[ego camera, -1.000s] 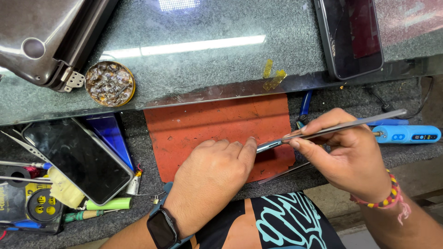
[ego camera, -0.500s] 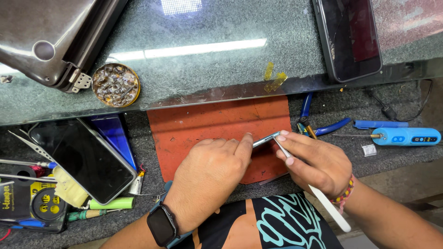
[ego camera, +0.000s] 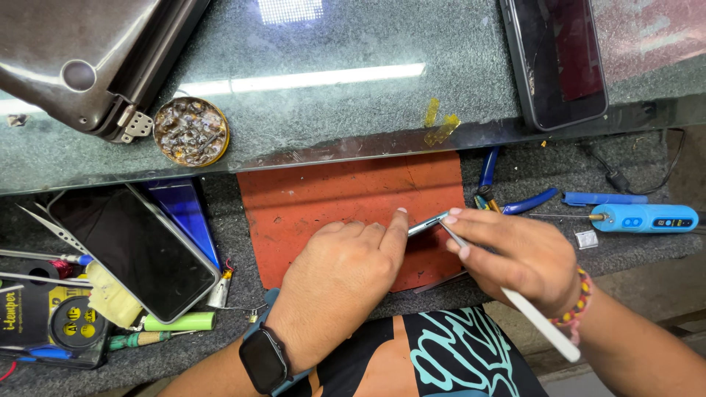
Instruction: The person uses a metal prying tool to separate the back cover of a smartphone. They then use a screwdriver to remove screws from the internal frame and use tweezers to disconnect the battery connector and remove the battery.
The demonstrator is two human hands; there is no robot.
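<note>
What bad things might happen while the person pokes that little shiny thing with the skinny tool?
The thin white-handled tool in the right hand has its tip close to the left hand fingertips, so a slip might jab a finger. The small silvery part is pinned by only one fingertip on the orange-red rubber mat and might skid away. Hard prying could perhaps bend or scratch it.

matt orange rubbery mat [ego camera: 323,198], glossy glass shelf [ego camera: 353,110], rough grey felt bench [ego camera: 625,242], shiny metal tin [ego camera: 191,131]

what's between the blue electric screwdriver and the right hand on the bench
In the head view, a small silvery square piece lies on the grey mat between the blue electric screwdriver and right hand.
</note>
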